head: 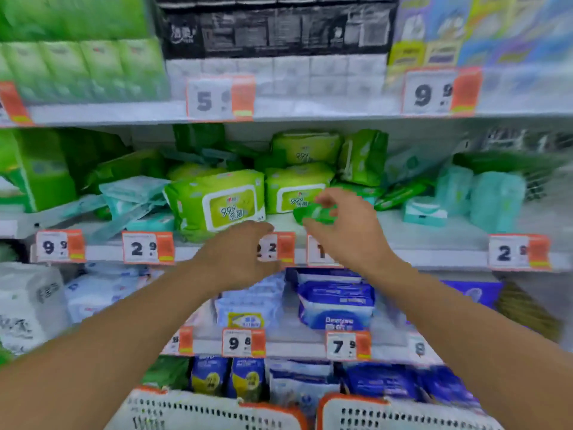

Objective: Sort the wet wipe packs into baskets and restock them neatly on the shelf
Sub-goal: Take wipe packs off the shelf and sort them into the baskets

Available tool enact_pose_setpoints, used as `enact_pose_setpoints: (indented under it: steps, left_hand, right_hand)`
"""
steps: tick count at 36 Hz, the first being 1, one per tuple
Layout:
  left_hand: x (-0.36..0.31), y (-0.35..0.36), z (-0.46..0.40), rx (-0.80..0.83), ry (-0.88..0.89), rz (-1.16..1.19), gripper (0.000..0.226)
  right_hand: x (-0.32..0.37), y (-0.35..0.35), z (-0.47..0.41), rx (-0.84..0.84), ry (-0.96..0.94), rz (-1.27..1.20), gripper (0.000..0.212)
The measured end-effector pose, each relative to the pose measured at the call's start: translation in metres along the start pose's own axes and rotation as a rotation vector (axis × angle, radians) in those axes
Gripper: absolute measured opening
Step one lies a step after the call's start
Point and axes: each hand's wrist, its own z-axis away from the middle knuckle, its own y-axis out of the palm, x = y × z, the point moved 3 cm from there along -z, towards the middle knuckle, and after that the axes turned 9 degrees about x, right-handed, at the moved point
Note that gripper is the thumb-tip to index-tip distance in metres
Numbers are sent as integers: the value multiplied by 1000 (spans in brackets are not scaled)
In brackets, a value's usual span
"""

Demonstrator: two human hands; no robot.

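Both bare arms reach up to the middle shelf (434, 231). The right hand (347, 225) pinches a small dark-green wet wipe pack (314, 214) between thumb and fingers, just above the shelf's front edge. The left hand (238, 252) hovers beside it, fingers loosely bent, holding nothing. Glossy lime-green wipe packs (217, 203) lie behind. Two white perforated baskets (198, 412) with orange rims sit below.

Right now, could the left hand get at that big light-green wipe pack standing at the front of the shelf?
Probably yes. The left hand is empty, just below the big light-green pack, with nothing between them; the right hand is busy with a small green pack.
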Motion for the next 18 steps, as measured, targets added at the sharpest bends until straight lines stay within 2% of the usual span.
enact_pose_setpoints:
  steps: [3, 6, 8, 10, 11, 13, 16, 18]
  left_hand:
    - [-23, -1, -53, 124, 23, -215, 90]
    - [-34, 13, -94, 312, 40, -288, 82]
    - [-38, 19, -112, 402, 42, -332, 91]
    - [-37, 19, -124, 415, 52, -367, 94]
    - [-36, 19, -128, 414, 57, -366, 94]
    - [-33, 20, -131, 420, 61, -354, 91]
    - [-31, 21, -132, 421, 42, -318, 96]
    - [-30, 22, -132, 420, 28, -303, 100]
  right_hand:
    - [-40, -43, -42, -97, 144, 67, 67]
    - [-84, -69, -79, -159, 278, -11, 87]
    - [-105, -75, -103, -154, 356, -17, 99]
    - [-112, -75, -131, -92, 418, -88, 109]
    - [-113, -72, -144, -71, 447, -176, 122]
    - [-111, -63, -172, -103, 475, -305, 137]
    - [-113, -45, -203, -173, 522, -341, 136]
    - [-120, -35, -211, -234, 554, -368, 119]
